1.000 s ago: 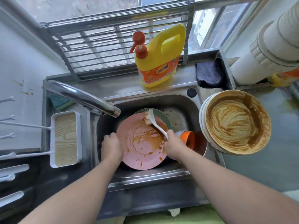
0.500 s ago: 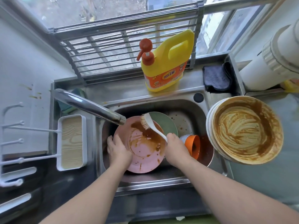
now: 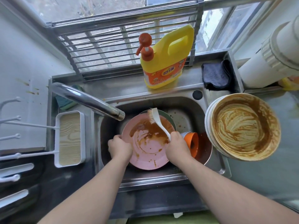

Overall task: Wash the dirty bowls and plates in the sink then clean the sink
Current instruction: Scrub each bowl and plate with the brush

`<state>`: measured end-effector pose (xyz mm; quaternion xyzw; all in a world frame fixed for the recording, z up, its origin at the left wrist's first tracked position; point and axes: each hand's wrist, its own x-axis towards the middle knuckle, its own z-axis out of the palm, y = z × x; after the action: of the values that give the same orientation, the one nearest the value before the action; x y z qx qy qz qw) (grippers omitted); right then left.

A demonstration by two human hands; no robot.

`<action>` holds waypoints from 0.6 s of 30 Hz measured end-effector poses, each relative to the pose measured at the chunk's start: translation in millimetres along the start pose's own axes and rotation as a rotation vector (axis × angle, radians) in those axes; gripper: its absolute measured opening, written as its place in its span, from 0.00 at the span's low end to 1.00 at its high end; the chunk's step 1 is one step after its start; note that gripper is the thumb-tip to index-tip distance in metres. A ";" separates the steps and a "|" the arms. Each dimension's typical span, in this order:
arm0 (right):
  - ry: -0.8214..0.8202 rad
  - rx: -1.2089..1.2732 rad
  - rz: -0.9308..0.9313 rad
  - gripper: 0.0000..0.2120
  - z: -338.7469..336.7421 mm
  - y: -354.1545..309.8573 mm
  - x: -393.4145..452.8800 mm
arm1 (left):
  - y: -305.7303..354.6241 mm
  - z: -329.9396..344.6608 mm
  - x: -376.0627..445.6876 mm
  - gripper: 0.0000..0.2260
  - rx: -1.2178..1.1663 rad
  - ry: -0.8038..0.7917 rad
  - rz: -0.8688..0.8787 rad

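Things around the sink

Big yellow soap bottle (image 3: 163, 62) with orange pump by the window; dark cloth (image 3: 216, 75) to its right; white tray (image 3: 69, 139) on the left; shiny tap (image 3: 87, 99).

Home kitchen, seen from above at washing-up spot. Stainless steel sink (image 3: 200, 109) set under barred window (image 3: 113, 38), chrome tap (image 3: 87, 99) reaching over basin. Yellow pump bottle of dish soap (image 3: 165, 62) on ledge behind sink, dark cloth (image 3: 216, 75) beside it. Sauce-smeared plates and bowls in basin; stack of dirty bowls (image 3: 242, 126) on table to right. White wall rack (image 3: 69, 139) at left.
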<state>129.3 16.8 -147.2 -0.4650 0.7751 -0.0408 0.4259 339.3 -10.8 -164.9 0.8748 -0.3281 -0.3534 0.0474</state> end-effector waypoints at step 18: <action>-0.024 0.109 -0.014 0.09 -28.6 -2.2 0.0 | 3.6 -21.3 -11.3 0.12 -0.617 -0.392 -0.260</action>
<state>110.8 6.0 -128.0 -0.4471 0.7632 -0.0800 0.4596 345.1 -10.0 -141.2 0.7698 -0.0955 -0.5988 0.1994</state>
